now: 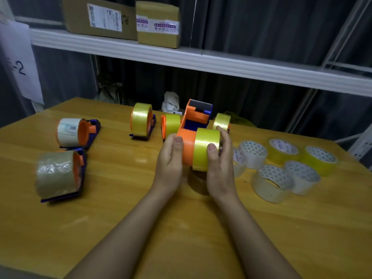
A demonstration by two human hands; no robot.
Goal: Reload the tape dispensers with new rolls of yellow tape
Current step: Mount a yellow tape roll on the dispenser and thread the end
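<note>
— What's closest to you?

— The wooden table, with both forearms reaching out over it. The left hand grips the orange drum of a tape dispenser, thumb on top. The right hand curls round a yellow tape roll that sits on the drum's right end.

— Where are the other dispensers?

— Three loaded with yellow tape stand just behind: one to the left, one touching the held dispenser, one behind the right fingers. Far left, one holds white tape, another brownish tape.

— Spare rolls?

— A cluster at right: clear ones nearer, yellow ones farther. Boxes sit on a shelf above.
</note>
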